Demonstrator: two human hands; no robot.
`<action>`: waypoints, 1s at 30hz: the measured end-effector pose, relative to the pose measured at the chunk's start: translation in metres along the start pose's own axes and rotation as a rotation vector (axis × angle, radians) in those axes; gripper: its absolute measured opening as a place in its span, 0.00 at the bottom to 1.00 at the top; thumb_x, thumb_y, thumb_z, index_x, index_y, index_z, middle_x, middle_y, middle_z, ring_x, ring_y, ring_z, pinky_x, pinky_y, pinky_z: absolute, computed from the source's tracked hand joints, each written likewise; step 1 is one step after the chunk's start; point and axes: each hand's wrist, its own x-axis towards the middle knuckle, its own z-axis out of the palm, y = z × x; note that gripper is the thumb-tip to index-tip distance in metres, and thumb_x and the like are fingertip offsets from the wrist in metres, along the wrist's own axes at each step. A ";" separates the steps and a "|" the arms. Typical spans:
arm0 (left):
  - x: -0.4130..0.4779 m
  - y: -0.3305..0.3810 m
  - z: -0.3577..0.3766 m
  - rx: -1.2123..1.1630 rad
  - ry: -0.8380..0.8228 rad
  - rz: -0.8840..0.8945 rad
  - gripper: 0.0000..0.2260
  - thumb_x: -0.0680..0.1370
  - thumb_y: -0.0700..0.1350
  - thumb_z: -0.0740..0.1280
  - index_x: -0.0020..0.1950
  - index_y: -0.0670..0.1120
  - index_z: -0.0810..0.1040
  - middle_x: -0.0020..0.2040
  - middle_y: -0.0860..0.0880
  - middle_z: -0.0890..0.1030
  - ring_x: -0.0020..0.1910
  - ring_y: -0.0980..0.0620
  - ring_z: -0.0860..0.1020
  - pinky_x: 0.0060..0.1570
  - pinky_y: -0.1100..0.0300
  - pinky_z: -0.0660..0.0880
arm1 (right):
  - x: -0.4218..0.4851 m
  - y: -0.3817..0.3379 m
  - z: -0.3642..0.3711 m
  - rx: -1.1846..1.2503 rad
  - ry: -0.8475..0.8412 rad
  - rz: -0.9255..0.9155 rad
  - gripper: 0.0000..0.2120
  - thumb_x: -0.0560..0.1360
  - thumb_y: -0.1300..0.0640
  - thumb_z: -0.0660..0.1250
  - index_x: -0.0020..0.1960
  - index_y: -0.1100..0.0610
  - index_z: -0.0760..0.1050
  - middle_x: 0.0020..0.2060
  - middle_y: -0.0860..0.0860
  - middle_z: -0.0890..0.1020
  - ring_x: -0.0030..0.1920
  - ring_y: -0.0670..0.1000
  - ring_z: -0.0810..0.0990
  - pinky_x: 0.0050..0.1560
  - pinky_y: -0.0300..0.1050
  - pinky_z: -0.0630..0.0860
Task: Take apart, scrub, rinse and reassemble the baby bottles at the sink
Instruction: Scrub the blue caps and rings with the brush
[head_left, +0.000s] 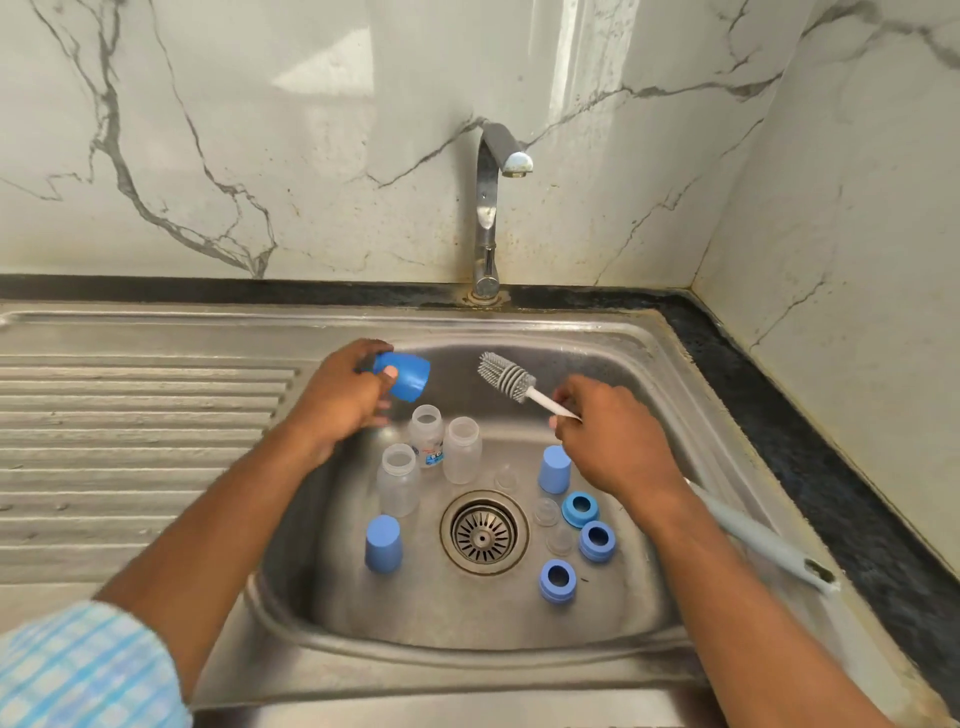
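- Three clear bottles (461, 449) stand open-mouthed in the steel sink (649, 358) basin, behind the drain (484, 532).
- Left hand (337, 397) curls its fingers around a blue cap (408, 376) above them.
- Right hand (613, 441) pinches a grey bottle brush (506, 375) by its white handle.
- Three blue rings (597, 540) lie right of the drain.

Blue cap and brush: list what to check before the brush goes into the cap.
1. Grip of left hand on blue cap: ok, fingers curled round it.
2. Grip of right hand on brush, at its handle: ok.
3. Brush head at the cap's mouth: not ok, apart.
4. Water from the tap: not ok, none visible.
5. Soap on the bristles: cannot tell.
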 end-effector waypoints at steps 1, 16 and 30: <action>-0.011 0.001 0.005 -0.226 -0.031 -0.078 0.13 0.82 0.38 0.63 0.67 0.47 0.74 0.56 0.40 0.80 0.43 0.45 0.81 0.38 0.57 0.82 | -0.003 -0.003 -0.003 0.016 0.020 -0.016 0.06 0.77 0.52 0.68 0.54 0.49 0.75 0.50 0.51 0.82 0.49 0.57 0.79 0.48 0.51 0.76; -0.053 0.001 0.036 -0.916 -0.126 -0.224 0.19 0.78 0.40 0.68 0.69 0.44 0.73 0.49 0.41 0.85 0.43 0.47 0.85 0.42 0.57 0.83 | -0.022 -0.019 -0.013 0.024 0.082 -0.171 0.05 0.75 0.51 0.72 0.51 0.49 0.81 0.42 0.46 0.84 0.43 0.50 0.80 0.45 0.49 0.77; -0.059 0.007 0.044 -1.057 -0.197 -0.084 0.17 0.80 0.31 0.60 0.66 0.44 0.72 0.48 0.41 0.85 0.51 0.45 0.84 0.51 0.53 0.82 | -0.024 -0.029 -0.005 0.035 0.049 -0.238 0.08 0.80 0.48 0.65 0.51 0.49 0.81 0.33 0.45 0.77 0.37 0.50 0.77 0.40 0.46 0.73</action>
